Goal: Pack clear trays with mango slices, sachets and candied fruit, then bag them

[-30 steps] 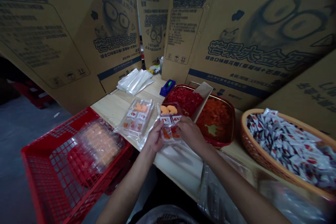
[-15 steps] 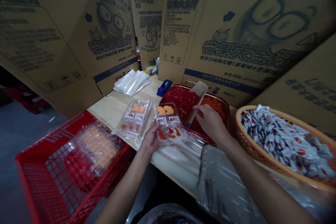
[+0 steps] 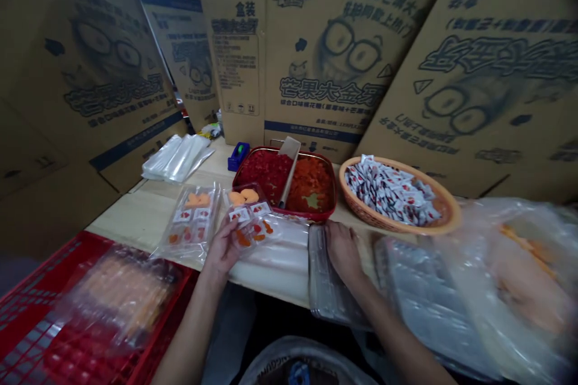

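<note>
My left hand point(image 3: 222, 248) holds the near corner of a clear plastic tray point(image 3: 249, 216) with orange and red candies and small sachets in it, at the table's front edge. My right hand point(image 3: 343, 250) rests, fingers curled, on a stack of empty clear trays point(image 3: 326, 280) just right of it; its fingertips are hidden. A second filled tray in a clear bag point(image 3: 192, 219) lies to the left. Behind stand a red divided tray of red and orange candies point(image 3: 289, 177) and an orange basket of sachets point(image 3: 397, 192).
A red crate point(image 3: 67, 325) holding bagged trays sits at lower left. Clear bags point(image 3: 174, 156) and a blue tape dispenser point(image 3: 238, 155) lie at the back. Cardboard boxes point(image 3: 325, 60) wall the table. More clear trays and a bag of orange pieces point(image 3: 519, 271) fill the right.
My right hand left the filled tray, passed over the red candy tray, then came down onto the stack of empty trays. The camera swung to the right.
</note>
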`<state>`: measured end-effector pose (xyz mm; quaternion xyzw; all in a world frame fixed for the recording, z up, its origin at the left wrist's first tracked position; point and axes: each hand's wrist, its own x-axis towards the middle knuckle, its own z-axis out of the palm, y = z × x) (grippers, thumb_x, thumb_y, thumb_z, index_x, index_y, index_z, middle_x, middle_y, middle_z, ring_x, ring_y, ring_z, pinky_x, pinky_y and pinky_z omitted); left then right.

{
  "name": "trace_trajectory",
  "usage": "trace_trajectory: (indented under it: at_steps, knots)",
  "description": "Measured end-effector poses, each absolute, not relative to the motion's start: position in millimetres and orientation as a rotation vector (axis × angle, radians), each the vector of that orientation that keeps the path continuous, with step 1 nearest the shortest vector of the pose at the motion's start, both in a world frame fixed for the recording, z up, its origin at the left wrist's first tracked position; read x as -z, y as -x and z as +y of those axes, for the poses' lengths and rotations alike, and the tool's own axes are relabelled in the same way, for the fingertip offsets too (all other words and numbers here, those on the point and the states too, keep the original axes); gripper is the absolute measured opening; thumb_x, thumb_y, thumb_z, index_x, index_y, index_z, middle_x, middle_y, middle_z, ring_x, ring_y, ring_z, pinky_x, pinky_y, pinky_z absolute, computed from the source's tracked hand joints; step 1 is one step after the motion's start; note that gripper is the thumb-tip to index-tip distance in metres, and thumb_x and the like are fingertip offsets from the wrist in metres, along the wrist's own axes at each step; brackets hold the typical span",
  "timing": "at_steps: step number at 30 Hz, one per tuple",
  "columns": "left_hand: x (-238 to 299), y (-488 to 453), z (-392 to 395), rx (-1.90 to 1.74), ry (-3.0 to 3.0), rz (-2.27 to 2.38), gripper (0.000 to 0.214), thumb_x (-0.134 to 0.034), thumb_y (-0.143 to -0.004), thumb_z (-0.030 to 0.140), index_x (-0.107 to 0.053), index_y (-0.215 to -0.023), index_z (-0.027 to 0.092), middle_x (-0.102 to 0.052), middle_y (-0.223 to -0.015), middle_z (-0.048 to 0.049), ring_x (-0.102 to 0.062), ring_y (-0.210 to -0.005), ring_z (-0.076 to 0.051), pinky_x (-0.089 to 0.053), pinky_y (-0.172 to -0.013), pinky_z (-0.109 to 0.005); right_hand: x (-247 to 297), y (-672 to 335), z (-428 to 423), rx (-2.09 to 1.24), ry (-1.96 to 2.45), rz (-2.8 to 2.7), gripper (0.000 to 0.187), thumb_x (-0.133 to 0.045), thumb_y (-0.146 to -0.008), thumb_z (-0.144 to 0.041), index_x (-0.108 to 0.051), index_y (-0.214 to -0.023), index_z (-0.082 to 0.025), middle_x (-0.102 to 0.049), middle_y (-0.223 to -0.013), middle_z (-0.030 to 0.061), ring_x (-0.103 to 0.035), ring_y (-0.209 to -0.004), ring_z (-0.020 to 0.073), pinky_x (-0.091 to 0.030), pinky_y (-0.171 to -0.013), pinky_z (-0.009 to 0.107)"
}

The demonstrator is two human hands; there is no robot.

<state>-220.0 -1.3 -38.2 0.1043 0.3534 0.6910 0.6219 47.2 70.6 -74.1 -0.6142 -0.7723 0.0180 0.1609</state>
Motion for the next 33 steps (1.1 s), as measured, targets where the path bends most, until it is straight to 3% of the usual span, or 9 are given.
trace_trajectory:
  at_steps: [9, 16, 19, 22, 25, 33]
  knots:
    - [37.6, 215.8, -26.4, -1.577, -0.262, 0.763, 0.048, -0.051, -0.079, 0.009, -0.043, -0.123, 0.028, -0.063, -0.109, -0.0048, -0.059, -0.103, -0.025, -0.049, -0.084, -0.043, 76.6, -57.2, 71.5, 0.058, 1.627, -1.963, 0.039, -0.022, -0.092, -0.027, -0.059, -0.101, -0.017, -0.059, -0.089, 0.0078, -0.048, -0.089, 0.0212, -0.024, -0.076, 0.035]
    - [29.4, 204.9, -38.8, -1.538, -0.262, 0.814, 0.056, -0.051, -0.079, 0.009, -0.036, -0.129, 0.030, -0.059, -0.115, -0.0082, -0.057, -0.105, -0.028, -0.049, -0.083, -0.046, 59.6, -58.5, 70.0, 0.104, 1.652, -1.885, 0.057, -0.012, -0.091, -0.044, -0.058, -0.076, -0.014, -0.059, -0.081, 0.0120, -0.049, -0.083, 0.0241, -0.027, -0.076, 0.038]
    - [30.7, 202.5, -42.2, -1.531, -0.293, 0.804, 0.059, -0.052, -0.078, 0.009, -0.034, -0.130, 0.030, -0.059, -0.115, -0.0074, -0.058, -0.104, -0.027, -0.048, -0.084, -0.045, 42.2, -60.6, 69.4, -0.064, 1.601, -1.907, 0.060, -0.010, -0.090, -0.049, -0.057, -0.072, -0.015, -0.060, -0.075, 0.0115, -0.052, -0.079, 0.0236, -0.031, -0.075, 0.036]
    - [33.9, 199.3, -49.1, -1.493, -0.297, 0.777, 0.059, -0.053, -0.079, 0.011, -0.033, -0.130, 0.033, -0.056, -0.120, -0.0065, -0.057, -0.105, -0.026, -0.046, -0.087, -0.046, 16.5, -57.4, 70.9, -0.455, 1.563, -1.973, 0.060, -0.015, -0.087, -0.056, -0.057, -0.067, -0.018, -0.062, -0.067, 0.0081, -0.055, -0.068, 0.0208, -0.036, -0.066, 0.031]
    - [36.5, 190.8, -58.4, -1.453, -0.280, 0.764, 0.059, -0.053, -0.079, 0.012, -0.033, -0.130, 0.034, -0.053, -0.123, -0.0059, -0.056, -0.106, -0.025, -0.046, -0.088, -0.044, -9.3, -43.2, 74.4, -0.712, 1.515, -2.021, 0.059, -0.020, -0.085, -0.059, -0.059, -0.070, -0.018, -0.064, -0.070, 0.0068, -0.057, -0.069, 0.0200, -0.037, -0.062, 0.028]
    - [35.3, 152.2, -75.0, -1.415, -0.273, 0.715, 0.058, -0.058, -0.078, 0.022, -0.035, -0.130, 0.031, -0.056, -0.117, -0.0073, -0.058, -0.102, -0.025, -0.047, -0.083, -0.039, -42.1, 33.8, 74.6, -0.604, 1.382, -2.387, 0.049, -0.021, -0.090, -0.049, -0.058, -0.080, -0.020, -0.064, -0.077, 0.0055, -0.058, -0.072, 0.0163, -0.034, -0.061, 0.024]
